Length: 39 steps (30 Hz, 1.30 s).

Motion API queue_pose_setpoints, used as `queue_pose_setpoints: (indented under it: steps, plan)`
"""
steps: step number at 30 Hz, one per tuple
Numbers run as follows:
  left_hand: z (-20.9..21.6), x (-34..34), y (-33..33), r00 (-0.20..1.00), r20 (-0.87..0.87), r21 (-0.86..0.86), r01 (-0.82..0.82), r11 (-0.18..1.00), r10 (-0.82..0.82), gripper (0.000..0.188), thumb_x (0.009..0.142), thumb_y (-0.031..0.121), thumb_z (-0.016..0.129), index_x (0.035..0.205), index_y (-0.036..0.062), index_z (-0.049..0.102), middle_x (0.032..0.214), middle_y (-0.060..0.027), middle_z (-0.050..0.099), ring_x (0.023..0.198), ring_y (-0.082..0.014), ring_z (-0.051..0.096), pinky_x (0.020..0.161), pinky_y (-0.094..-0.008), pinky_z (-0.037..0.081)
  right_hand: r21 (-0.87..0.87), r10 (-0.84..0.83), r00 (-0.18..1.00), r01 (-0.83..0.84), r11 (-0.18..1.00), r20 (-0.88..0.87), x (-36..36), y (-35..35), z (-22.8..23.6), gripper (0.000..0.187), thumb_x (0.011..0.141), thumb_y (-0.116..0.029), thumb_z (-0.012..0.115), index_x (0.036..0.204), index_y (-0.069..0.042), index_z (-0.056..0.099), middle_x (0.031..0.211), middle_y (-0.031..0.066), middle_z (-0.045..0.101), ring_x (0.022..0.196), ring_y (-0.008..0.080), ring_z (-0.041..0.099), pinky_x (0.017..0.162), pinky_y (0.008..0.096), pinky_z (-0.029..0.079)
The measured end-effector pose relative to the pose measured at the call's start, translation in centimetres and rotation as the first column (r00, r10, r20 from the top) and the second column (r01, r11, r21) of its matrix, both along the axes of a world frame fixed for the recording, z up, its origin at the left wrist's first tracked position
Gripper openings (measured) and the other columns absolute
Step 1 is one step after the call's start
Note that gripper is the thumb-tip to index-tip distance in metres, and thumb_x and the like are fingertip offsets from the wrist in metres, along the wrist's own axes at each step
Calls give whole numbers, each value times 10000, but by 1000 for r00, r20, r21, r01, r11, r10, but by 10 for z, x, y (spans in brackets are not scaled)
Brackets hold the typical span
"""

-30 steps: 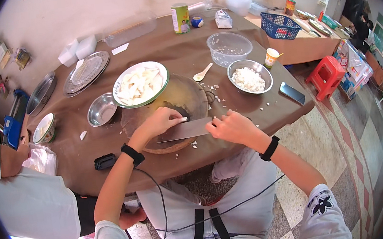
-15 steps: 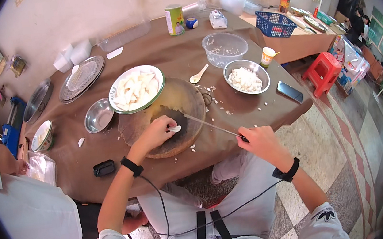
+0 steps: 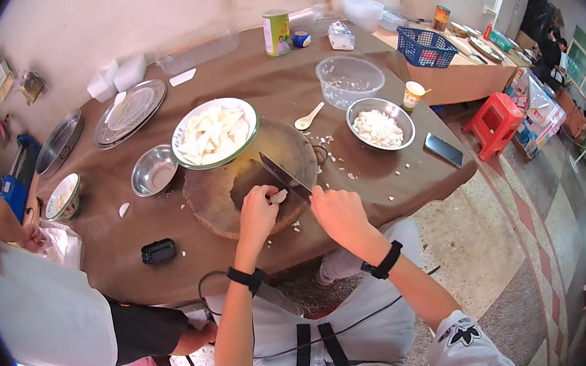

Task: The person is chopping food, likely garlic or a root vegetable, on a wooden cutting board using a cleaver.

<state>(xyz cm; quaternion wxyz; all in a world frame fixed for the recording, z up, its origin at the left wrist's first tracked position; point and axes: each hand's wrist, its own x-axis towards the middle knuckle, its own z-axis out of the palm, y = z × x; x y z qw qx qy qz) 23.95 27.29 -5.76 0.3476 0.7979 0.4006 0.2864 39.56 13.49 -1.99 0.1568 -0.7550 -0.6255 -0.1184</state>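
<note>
On the round wooden chopping board (image 3: 237, 196), near the tabletop's (image 3: 282, 90) front edge, a small pale vegetable piece (image 3: 279, 197) lies under the cleaver (image 3: 283, 175). The left hand (image 3: 257, 214) curls its fingers onto the piece, steadying it for the cut. The right hand (image 3: 338, 210) is closed around the cleaver's handle. Just beyond the board sits a plate of white slices (image 3: 215, 132); to the right, a steel bowl of diced bits (image 3: 380, 124).

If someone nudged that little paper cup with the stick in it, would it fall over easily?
Probably. The paper cup looks light and narrow-based, and the stick leaning over its rim likely shifts weight sideways. It stands close to the table edge, so a tip might spill off.
</note>
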Motion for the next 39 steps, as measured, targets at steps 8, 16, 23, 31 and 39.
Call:
queue_pose_setpoints:
  steps: [8, 16, 23, 31, 39]
  plan:
    - [-4, 13, -6, 992, -8, 83, -127, 988, 128, 202, 840, 46, 735, 1039, 11, 748, 1067, -179, 712, 1052, -403, 685, 890, -481, 548, -35, 84, 996, -84, 996, -21, 5, 16, 9, 171, 1015, -231, 630, 956, -72, 607, 706, 126, 712, 674, 333, 743, 591, 457, 582]
    - [-10, 7, -11, 996, 22, 161, -87, 983, 85, 199, 854, 60, 750, 1048, 17, 739, 1087, -152, 709, 1074, -378, 668, 925, -460, 540, -33, 37, 999, -37, 999, -10, 12, -4, 5, 220, 1062, -261, 588, 925, -89, 588, 667, 127, 691, 617, 339, 719, 548, 458, 561]
    - [-18, 7, -9, 986, 94, 230, -156, 961, 137, 203, 845, 52, 771, 1037, 1, 730, 1002, -147, 712, 835, -320, 660, 782, -439, 538, 41, 86, 995, -89, 995, 58, 8, -17, -2, 221, 1050, -261, 604, 898, -107, 562, 616, 89, 657, 556, 297, 698, 498, 428, 528]
    - [-16, 8, -11, 988, 61, 264, -156, 952, 145, 192, 860, 65, 777, 1036, 18, 717, 999, -136, 721, 839, -311, 667, 783, -441, 544, -81, 144, 984, -136, 987, 105, 15, 6, 7, 206, 1045, -239, 597, 902, -96, 563, 618, 87, 666, 559, 290, 700, 504, 420, 530]
    - [-18, 2, -15, 985, 101, 281, -161, 946, 138, 168, 863, 69, 783, 1014, 34, 720, 1001, -122, 712, 882, -301, 662, 824, -429, 543, -27, 128, 989, -126, 992, 73, 22, 11, -3, 227, 1069, -274, 582, 928, -98, 562, 611, 97, 664, 556, 307, 692, 503, 441, 525]
